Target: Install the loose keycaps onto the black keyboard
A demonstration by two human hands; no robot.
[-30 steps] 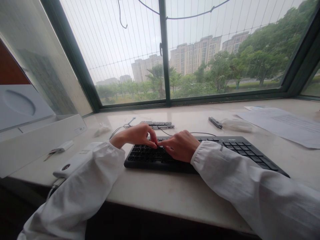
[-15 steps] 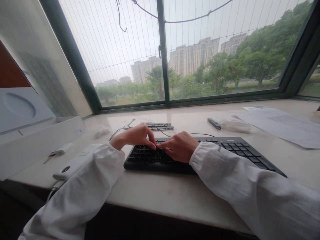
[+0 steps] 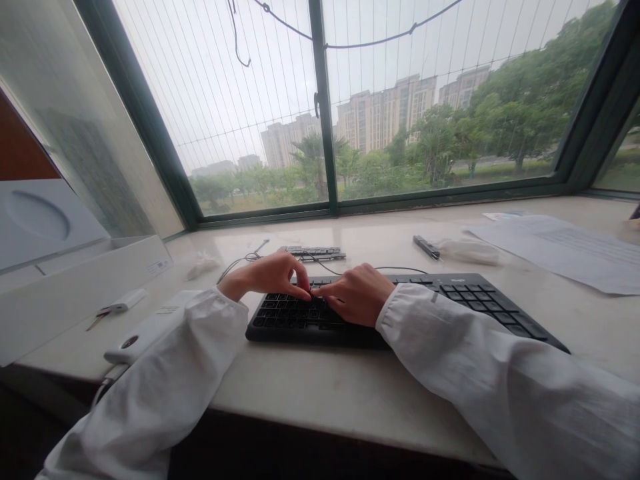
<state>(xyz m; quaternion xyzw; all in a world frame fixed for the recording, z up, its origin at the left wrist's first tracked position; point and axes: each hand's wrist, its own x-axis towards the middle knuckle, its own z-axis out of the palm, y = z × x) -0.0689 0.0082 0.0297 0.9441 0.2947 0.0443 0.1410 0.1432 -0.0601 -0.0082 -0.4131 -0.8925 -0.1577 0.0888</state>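
A black keyboard lies on the pale sill. Square sockets without keycaps show on its left part, while its right end carries flat keycaps. My left hand bends over the left part, thumb and forefinger pinched together low over the sockets. My right hand rests on the keyboard's middle, fingers curled and forefinger pointing left until its tip meets the left fingertips. Whatever sits between the fingertips is too small and hidden to name. Behind the hands, several loose black keycaps lie in rows.
A white power bank with a cable lies by my left sleeve. Beyond it are a small white object with a key and an open white box. A dark stick-like object, a clear plastic bag and papers lie right.
The view has shifted very slightly. Both hands stay at the same spot on the keyboard, fingertips together, with almost no movement.
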